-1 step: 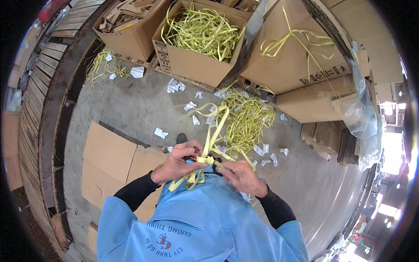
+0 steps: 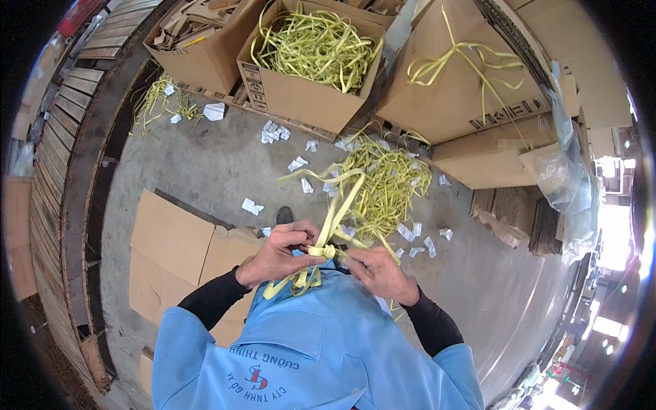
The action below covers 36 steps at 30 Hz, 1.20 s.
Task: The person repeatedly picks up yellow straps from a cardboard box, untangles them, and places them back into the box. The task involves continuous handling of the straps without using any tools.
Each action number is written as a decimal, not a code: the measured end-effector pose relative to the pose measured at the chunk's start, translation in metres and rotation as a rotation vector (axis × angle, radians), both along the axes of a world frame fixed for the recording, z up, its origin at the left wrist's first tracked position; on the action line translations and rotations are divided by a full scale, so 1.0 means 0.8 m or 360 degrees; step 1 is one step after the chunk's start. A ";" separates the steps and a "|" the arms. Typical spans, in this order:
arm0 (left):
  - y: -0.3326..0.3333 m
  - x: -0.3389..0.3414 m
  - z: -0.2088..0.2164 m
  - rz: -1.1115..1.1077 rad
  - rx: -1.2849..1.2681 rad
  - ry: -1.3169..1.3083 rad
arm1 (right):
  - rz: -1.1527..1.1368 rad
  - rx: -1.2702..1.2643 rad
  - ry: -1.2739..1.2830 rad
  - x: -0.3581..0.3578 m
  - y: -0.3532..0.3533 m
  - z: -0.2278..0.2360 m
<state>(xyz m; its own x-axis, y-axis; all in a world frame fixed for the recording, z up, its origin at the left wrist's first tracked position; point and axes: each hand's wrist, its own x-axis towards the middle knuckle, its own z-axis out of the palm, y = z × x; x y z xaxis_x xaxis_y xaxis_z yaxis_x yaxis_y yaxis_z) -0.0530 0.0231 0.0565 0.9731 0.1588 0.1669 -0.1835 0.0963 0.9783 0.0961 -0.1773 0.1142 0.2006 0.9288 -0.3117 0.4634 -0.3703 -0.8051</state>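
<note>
In front of my chest, both hands are closed on a yellow plastic strap (image 2: 338,212) that is knotted between them. My left hand (image 2: 281,253) pinches the strap at the left of the knot (image 2: 323,252), with thumb and fingers around it. On the other side, my right hand (image 2: 377,271) grips a short end coming out of the knot; its fingertips are partly blurred. One loose length rises from the knot and bends over at the top. Several loops of strap (image 2: 301,280) hang below my left hand, against the blue shirt.
A tangled heap of yellow strapping (image 2: 386,184) lies on the concrete floor beyond my hands, with scattered paper scraps (image 2: 252,206). Behind stands a carton (image 2: 304,102) filled with strapping. Flattened cardboard (image 2: 171,236) lies at left; a large carton (image 2: 444,82) stands at far right.
The loose upper length of strap has swung slightly and its free end hangs a little lower. Both hands stay in nearly the same place, gripping the strap.
</note>
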 end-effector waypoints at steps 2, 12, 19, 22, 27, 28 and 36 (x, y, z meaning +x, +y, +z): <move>0.009 0.004 0.001 -0.0033 -0.0075 0.0120 | -0.0079 0.0199 0.0104 0.002 0.007 -0.004; 0.007 0.004 -0.013 -0.0280 -0.0605 0.0150 | 0.0038 0.0277 0.0082 0.000 -0.005 -0.008; -0.006 0.015 -0.016 0.0588 0.0056 -0.0181 | -0.0166 0.0034 -0.0008 0.008 0.002 -0.021; 0.004 0.011 -0.026 0.0577 0.0293 -0.0338 | -0.0355 -0.0025 0.0364 0.013 0.008 -0.034; 0.057 -0.014 -0.040 0.0433 0.0105 -0.0270 | -0.0002 -0.0168 0.0282 0.010 0.068 -0.042; 0.073 -0.019 -0.042 0.0420 0.0070 -0.0231 | 0.0049 -0.0171 0.0249 0.008 0.092 -0.043; 0.186 -0.075 -0.049 0.0677 -0.0144 -0.0060 | 0.0478 -0.0083 0.0345 -0.012 0.284 -0.062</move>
<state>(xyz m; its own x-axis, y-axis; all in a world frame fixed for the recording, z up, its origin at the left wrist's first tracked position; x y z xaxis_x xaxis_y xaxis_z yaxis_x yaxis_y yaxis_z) -0.1131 0.1723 0.0173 0.8114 0.5598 0.1682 -0.2608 0.0892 0.9613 0.0863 0.0499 0.0646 -0.1543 0.9180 -0.3652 0.3786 -0.2865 -0.8801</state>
